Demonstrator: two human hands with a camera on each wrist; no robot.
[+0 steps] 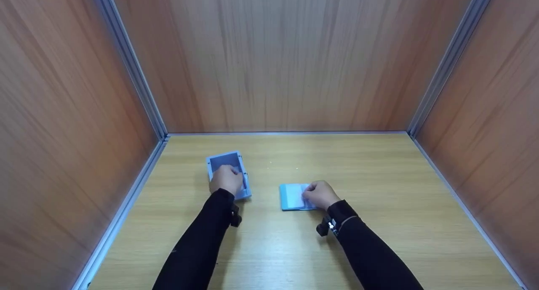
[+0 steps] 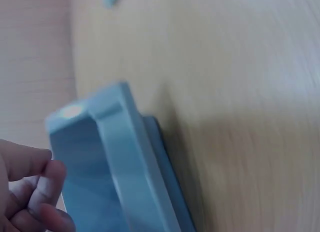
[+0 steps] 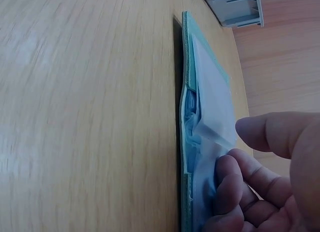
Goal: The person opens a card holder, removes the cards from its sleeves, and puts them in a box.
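**Two hands, one blue box and one flat packet**

Toward the left rear of the tabletop point(image 1: 379, 239) stands one small blue box point(image 1: 228, 160), open at the top, with smooth plastic walls and straight corners. The left hand point(image 1: 226, 179) lies over its near rim, and its fingers point(image 2: 42, 184) are curled into the opening. The left wrist view is blurred, so I cannot tell if they really grip the wall or only touch it.

Near the middle of the tabletop, well apart from the box, lies one flat light-blue packet point(image 1: 290, 196), rectangular and thin, with a soft white sheet on top. The right hand point(image 1: 321, 194) rests on its right end. Its fingers point(image 3: 240, 184) are curled and pinch the edge of this sheet, which lifts a little from the packet.

The tabletop is pale wood with fine grain. Three wooden walls stand along its left, rear and right edges.
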